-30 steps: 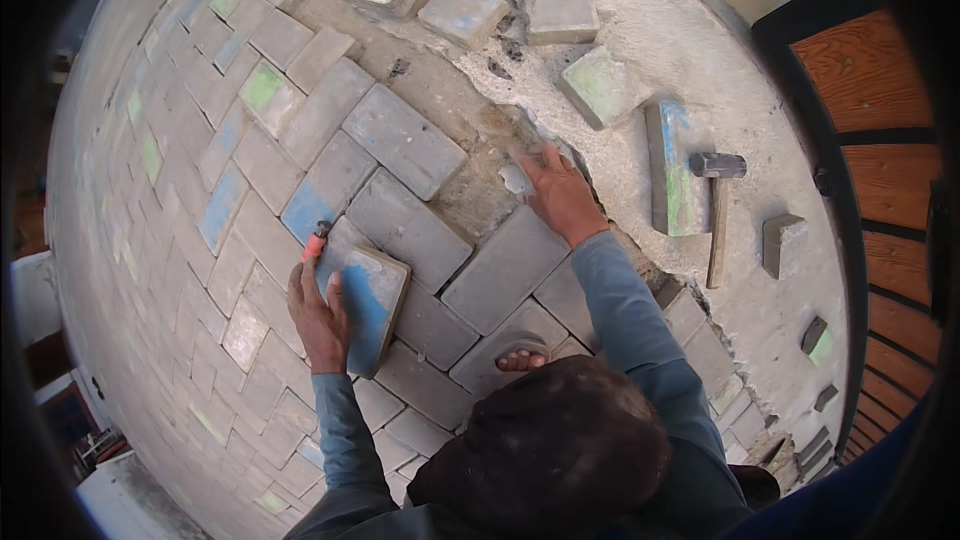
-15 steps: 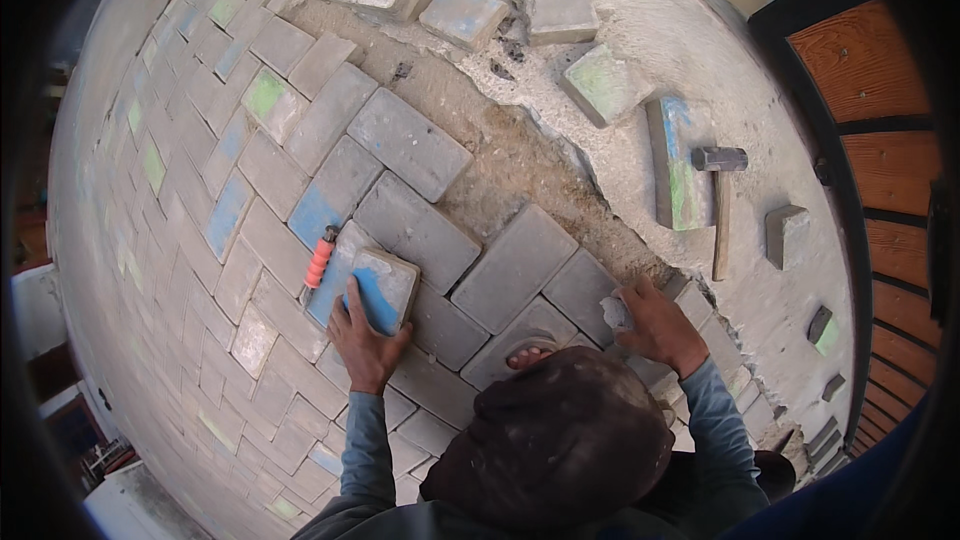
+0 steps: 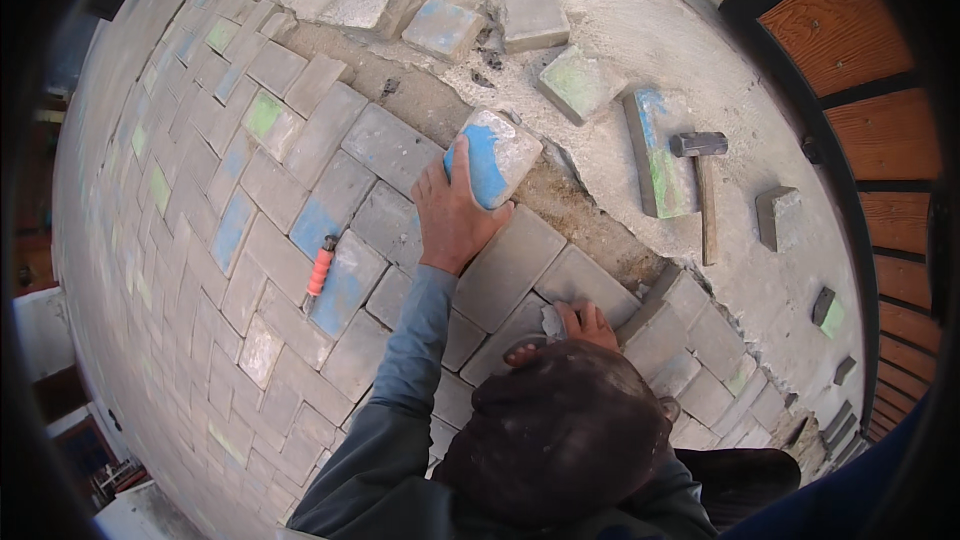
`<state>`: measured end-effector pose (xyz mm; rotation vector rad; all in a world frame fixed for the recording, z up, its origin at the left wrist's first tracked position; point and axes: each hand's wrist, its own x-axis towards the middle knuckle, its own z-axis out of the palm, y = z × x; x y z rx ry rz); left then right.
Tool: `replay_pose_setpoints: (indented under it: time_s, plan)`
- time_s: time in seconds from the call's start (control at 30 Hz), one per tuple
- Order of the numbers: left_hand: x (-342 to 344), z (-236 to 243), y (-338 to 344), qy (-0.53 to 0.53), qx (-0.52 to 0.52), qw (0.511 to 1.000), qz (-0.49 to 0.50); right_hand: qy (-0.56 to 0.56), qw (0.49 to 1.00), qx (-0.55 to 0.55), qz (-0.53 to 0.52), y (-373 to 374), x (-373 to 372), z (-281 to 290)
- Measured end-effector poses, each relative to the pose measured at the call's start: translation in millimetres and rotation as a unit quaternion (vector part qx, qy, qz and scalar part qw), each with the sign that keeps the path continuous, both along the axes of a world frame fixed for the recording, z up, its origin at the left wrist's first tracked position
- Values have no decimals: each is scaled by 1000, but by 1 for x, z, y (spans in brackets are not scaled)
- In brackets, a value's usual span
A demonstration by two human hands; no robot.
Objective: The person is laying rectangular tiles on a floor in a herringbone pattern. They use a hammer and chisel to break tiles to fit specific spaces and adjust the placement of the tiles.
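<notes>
My left hand (image 3: pixel 455 205) is closed on a grey paving block (image 3: pixel 495 155) with blue paint on its top. It holds the block over the bare sandy strip (image 3: pixel 570 205), at the edge of the laid pavers (image 3: pixel 515 265). Lower down, beside my bare toes, my right hand (image 3: pixel 588 324) is closed round a small pale grey chunk (image 3: pixel 552 321), which shows only in part. An orange-handled tool (image 3: pixel 320 272) with a dark metal end lies on a blue-smeared paver to the left of my left arm.
A hammer (image 3: pixel 704 185) with a wooden handle rests against a blue and green painted block (image 3: pixel 660 155) on the rough concrete at right. Several loose blocks (image 3: pixel 535 18) lie along the far side. A gate with orange-brown panels (image 3: pixel 850 30) borders the right. A dark cap (image 3: pixel 560 430) hides the near ground.
My left hand has carried the blue-painted block up and to the right, off the pavers beside the orange-handled tool. My right hand has moved left and nearer my toes with the grey chunk.
</notes>
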<state>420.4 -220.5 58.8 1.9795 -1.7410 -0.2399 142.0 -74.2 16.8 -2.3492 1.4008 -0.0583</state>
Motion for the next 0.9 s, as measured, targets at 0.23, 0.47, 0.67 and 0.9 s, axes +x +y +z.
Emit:
replay_pose_setpoints:
  time_s: [0.23, 0.47, 0.67, 0.9]
  plan:
    - [-24, -41, -29, -108, -1, 992, -58, -41, 998, 37, -28, -10, 2, 17]
    - [-29, -50, -22, -45, 16, 999, -17, -46, 996, 60, -38, -10, 1, 14]
    - [-28, -58, -18, -55, 2, 998, -11, -68, 995, 68, -35, -11, 2, 15]
    - [-21, -70, -23, 151, -124, 978, 78, -130, 983, 94, -84, -17, 3, 21]
